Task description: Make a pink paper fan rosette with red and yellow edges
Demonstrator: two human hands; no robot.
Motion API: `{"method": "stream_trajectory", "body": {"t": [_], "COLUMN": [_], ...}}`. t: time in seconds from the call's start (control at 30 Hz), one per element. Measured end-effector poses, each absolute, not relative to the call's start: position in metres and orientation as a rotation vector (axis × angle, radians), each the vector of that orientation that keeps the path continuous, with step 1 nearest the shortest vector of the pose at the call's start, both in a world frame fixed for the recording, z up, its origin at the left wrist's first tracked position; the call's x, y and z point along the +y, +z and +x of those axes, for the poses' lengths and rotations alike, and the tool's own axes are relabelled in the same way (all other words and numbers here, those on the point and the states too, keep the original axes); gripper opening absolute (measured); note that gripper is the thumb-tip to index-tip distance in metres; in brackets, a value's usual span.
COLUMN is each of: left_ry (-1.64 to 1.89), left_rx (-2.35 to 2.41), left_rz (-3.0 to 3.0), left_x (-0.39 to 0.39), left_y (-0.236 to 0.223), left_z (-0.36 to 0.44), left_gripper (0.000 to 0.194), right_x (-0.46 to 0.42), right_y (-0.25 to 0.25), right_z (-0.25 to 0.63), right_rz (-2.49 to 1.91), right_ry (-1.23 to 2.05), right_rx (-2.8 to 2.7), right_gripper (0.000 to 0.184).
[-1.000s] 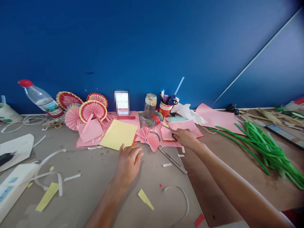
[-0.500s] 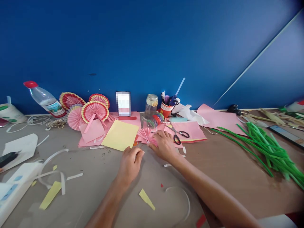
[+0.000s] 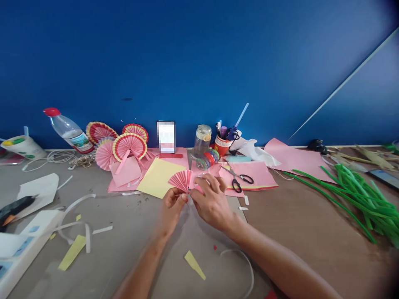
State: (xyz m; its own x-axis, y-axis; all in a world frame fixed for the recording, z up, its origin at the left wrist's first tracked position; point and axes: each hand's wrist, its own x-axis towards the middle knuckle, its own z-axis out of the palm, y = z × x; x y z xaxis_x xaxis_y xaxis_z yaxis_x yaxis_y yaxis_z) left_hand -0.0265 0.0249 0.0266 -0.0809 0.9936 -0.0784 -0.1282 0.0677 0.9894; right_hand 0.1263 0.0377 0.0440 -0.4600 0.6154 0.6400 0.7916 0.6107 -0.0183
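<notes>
A pleated pink paper fan is lifted just above the table, held between both my hands. My left hand pinches its lower edge with closed fingers. My right hand grips the fan's right side, fingers curled round it. Behind the fan lies a yellow paper sheet on pink sheets. Black-handled scissors rest on a pink sheet to the right of my right hand.
Finished red, yellow and pink fans lean by the blue wall, beside a tilted water bottle, a glass jar and a cup of pens. Green stems lie at right. Paper strips and scraps litter the left; a yellow scrap lies near.
My right hand left the scissors on the pink sheet, moved left to the pink fan and lifted it. My left hand rose from the table and pinched the fan too.
</notes>
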Motion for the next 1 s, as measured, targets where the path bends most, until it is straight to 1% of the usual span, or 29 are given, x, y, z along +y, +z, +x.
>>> {"method": "stream_trajectory", "body": {"t": [0.1, 0.17, 0.2, 0.23, 0.33, 0.37, 0.4, 0.43, 0.47, 0.53, 0.63, 0.8, 0.9, 1.0], "left_ry": [1.331, 1.349, 1.351, 1.352, 1.372, 1.381, 1.386, 1.384, 1.376, 1.350, 1.318, 1.220, 1.160, 1.098], "left_rx": [1.213, 1.188, 1.172, 1.157, 1.119, 1.106, 1.090, 1.072, 1.054, 1.026, 1.020, 1.065, 1.073, 1.043], "left_rz": [0.931, 0.852, 0.815, 0.779, 0.686, 0.663, 0.643, 0.627, 0.618, 0.637, 0.731, 0.921, 0.990, 1.036], "left_x": [0.027, 0.028, 0.029, 0.029, 0.029, 0.029, 0.029, 0.028, 0.028, 0.027, 0.027, 0.028, 0.028, 0.027], "left_y": [0.024, 0.023, 0.024, 0.025, 0.030, 0.032, 0.033, 0.034, 0.035, 0.034, 0.031, 0.023, 0.021, 0.022], "left_z": [-0.026, -0.027, -0.027, -0.028, -0.030, -0.030, -0.031, -0.031, -0.031, -0.031, -0.032, -0.033, -0.033, -0.032], "left_gripper": [0.031, 0.032, 0.032, 0.033, 0.033, 0.033, 0.034, 0.034, 0.034, 0.033, 0.033, 0.036, 0.034, 0.033], "right_x": [0.035, 0.036, 0.036, 0.037, 0.040, 0.040, 0.041, 0.042, 0.042, 0.042, 0.043, 0.049, 0.051, 0.052], "right_y": [0.043, 0.044, 0.045, 0.046, 0.049, 0.049, 0.048, 0.047, 0.046, 0.045, 0.047, 0.048, 0.048, 0.049], "right_z": [0.122, 0.122, 0.123, 0.125, 0.135, 0.137, 0.140, 0.141, 0.142, 0.142, 0.142, 0.147, 0.149, 0.149], "right_rz": [-1.010, -0.993, -1.000, -1.011, -1.040, -1.047, -1.056, -1.064, -1.067, -1.028, -0.936, -0.786, -0.736, -0.747], "right_ry": [-0.377, -0.277, -0.188, -0.081, 0.258, 0.348, 0.416, 0.463, 0.489, 0.500, 0.486, 0.321, 0.320, 0.400], "right_rx": [-2.292, -2.302, -2.286, -2.255, -2.156, -2.146, -2.150, -2.165, -2.189, -2.250, -2.269, -2.244, -2.229, -2.205], "right_gripper": [0.009, 0.008, 0.011, 0.022, 0.079, 0.094, 0.103, 0.109, 0.110, 0.101, 0.077, 0.047, 0.038, 0.037]}}
